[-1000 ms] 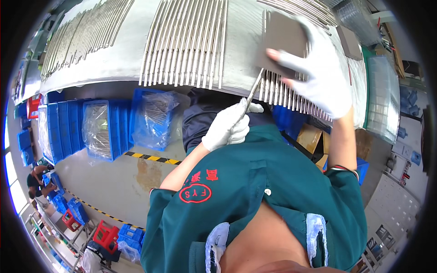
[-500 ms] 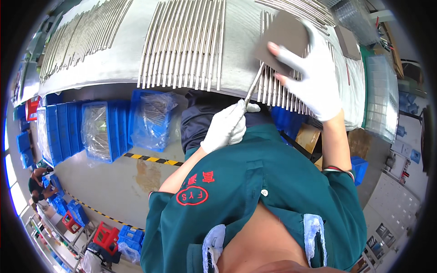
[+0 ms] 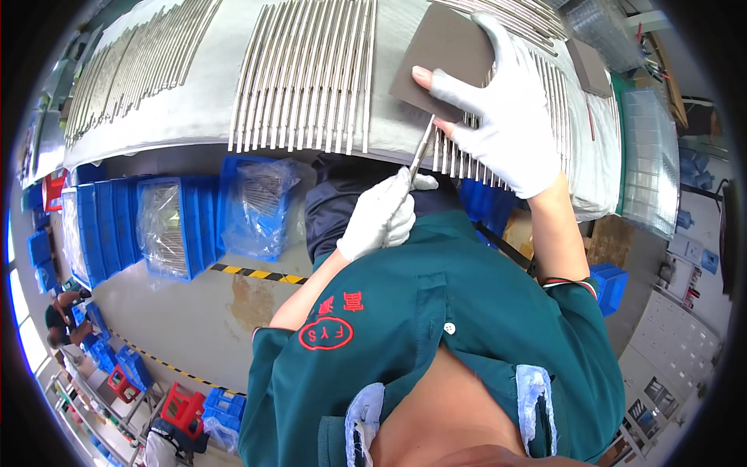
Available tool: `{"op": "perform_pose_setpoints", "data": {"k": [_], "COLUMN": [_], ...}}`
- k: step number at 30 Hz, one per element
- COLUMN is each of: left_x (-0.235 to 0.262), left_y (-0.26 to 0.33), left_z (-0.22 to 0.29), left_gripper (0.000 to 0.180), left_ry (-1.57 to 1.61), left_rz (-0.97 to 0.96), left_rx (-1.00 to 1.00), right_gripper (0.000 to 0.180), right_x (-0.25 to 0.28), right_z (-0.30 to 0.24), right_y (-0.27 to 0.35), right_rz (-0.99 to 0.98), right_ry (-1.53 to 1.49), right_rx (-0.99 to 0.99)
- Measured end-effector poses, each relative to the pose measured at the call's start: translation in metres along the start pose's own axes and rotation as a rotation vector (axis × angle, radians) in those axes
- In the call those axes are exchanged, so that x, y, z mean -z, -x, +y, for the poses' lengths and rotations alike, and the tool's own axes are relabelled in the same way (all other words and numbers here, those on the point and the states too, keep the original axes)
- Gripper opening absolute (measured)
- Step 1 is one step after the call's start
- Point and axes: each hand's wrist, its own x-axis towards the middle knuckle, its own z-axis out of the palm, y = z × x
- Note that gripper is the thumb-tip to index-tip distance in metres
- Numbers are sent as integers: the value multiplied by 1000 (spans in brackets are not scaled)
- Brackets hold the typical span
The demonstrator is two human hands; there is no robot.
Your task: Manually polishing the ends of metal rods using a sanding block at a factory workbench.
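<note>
My left hand (image 3: 380,216), in a white glove with bare fingertips, is closed round the near end of a slim metal rod (image 3: 421,149). The rod slants up and away, its far end passing at the lower edge of a grey-brown block like a sanding sponge (image 3: 451,56). That block is gripped by my right hand (image 3: 520,124), also gloved, with bare fingertips at its left and lower edges. Beneath the right hand lies a row of metal rods (image 3: 461,161), partly hidden by hand and block. Another row of rods (image 3: 302,86) lies to the left.
More rods (image 3: 144,62) lie far left on the pale-covered table (image 3: 401,132). A second grey-brown block (image 3: 589,67) sits at the right, near clear plastic trays (image 3: 650,163). Below the table edge stand blue crates (image 3: 113,226) with bagged rods. A person (image 3: 66,319) works in the distance.
My right hand and the block have moved left and slightly toward the far side, over the rod's far end. My left hand with the rod has shifted slightly left.
</note>
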Motion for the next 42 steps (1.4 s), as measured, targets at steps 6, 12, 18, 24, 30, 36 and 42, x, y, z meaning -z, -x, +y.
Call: {"op": "perform_pose_setpoints", "data": {"k": [6,12,18,24,30,36,42], "left_x": [8,8,13,24,27,21,20], "left_y": [-1,-1,-2,-6,-8,-5,-4], "left_z": [-1,3,0,-5,-7,-2,-3], "left_gripper": [45,44,44,43,44,44,44], "left_ry": [93,106,210,375,428,355,251], "left_rz": [-49,-98,-179,-317,-393,-294,-231], "left_rx": [37,82,112,154,167,191,116], "right_gripper": [63,60,60,61,61,58,60], "right_x": [7,-2,20,22,20,3,11], "right_z": [26,9,45,37,38,0,29], "right_y": [20,3,56,52,50,-1,21], "right_rz": [-14,38,-38,-62,-28,-29,-52], "right_ry": [-65,-8,-50,-18,-94,1,-81], "right_rx": [-24,-18,-216,-217,-172,-20,-23]}}
